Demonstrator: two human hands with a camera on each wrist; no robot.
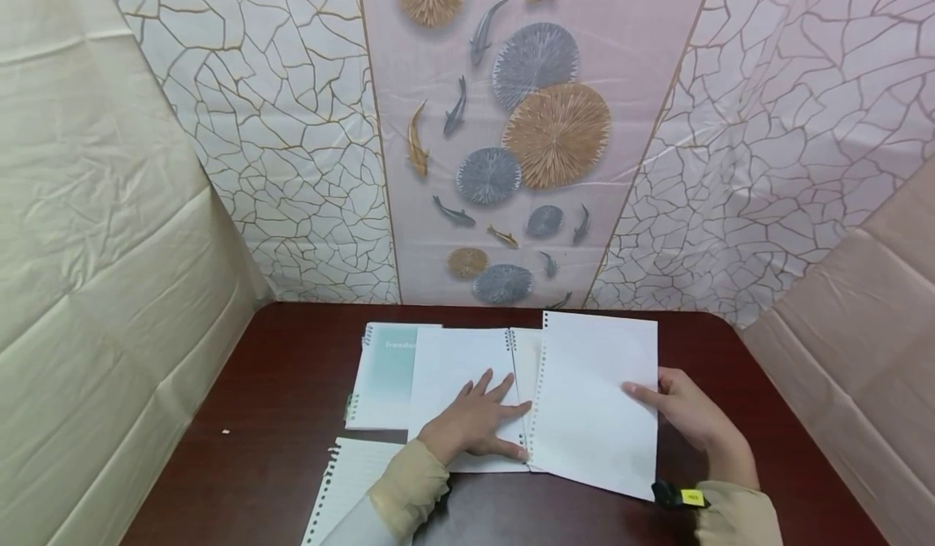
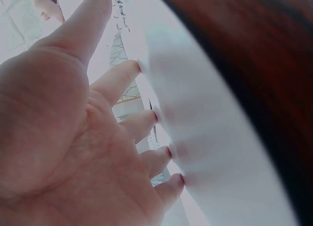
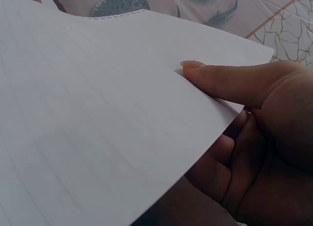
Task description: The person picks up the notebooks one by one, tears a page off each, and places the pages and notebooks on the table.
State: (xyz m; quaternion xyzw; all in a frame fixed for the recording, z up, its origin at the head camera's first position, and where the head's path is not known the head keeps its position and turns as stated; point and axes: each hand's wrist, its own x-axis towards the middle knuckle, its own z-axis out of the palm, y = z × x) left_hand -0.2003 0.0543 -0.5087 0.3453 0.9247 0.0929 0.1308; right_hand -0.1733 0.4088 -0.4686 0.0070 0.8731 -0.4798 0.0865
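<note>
A spiral notebook (image 1: 453, 359) lies opened in the middle of the table, its coil running between the pages. My left hand (image 1: 478, 418) presses on its left page with the fingers spread; in the left wrist view the fingertips (image 2: 164, 152) touch the white paper. A loose white sheet (image 1: 595, 400) with a row of holes along its left edge is raised over the notebook's right side. My right hand (image 1: 697, 416) pinches that sheet by its right edge, thumb on top and the other fingers underneath, as the right wrist view shows (image 3: 220, 84).
A teal-and-white spiral notebook (image 1: 387, 376) lies partly under the opened one at the left. Nearer the front left is a lined sheet (image 1: 358, 481) with a ragged holed edge. A tiny white scrap (image 1: 226, 432) sits on the dark wooden table (image 1: 270, 416). Patterned cloth (image 1: 292, 124) hangs behind.
</note>
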